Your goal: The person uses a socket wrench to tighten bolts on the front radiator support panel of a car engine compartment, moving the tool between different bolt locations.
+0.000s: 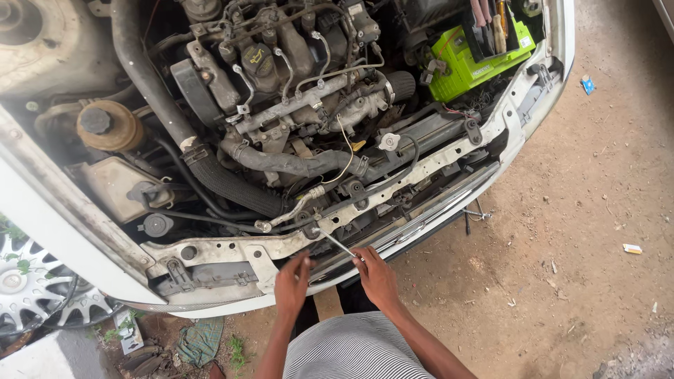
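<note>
Wrench: slim metal wrench (pixel 338 244) lies slantwise across the car's front, its far end at a fastener on the white front panel (pixel 232 249), its near end at the right hand; the slant lets the handle clear the chrome strip below.
Right hand: right hand (pixel 375 275) is closed on the wrench's near end, fingers wrapped round the handle, placed at the tip where leverage is greatest.
Left hand: left hand (pixel 292 284) is half open, fingers raised toward the panel's lower edge just beside the wrench; it holds nothing that I can see, and I cannot tell whether the fingertips touch the metal. It looks set to steady the work.
Engine bay: bonnet is out of view, so hoses, engine (pixel 281 77) and radiator cap (pixel 388 142) lie exposed above the panel.
Battery: green battery (pixel 467 67) sits at the far corner, well apart from the hands.
Ground: bare dirt (pixel 576 231), with a small tool (pixel 476 214) lying near the bumper, within reach.
Wheel: alloy wheel (pixel 28 288) of another car shows at the left edge.
</note>
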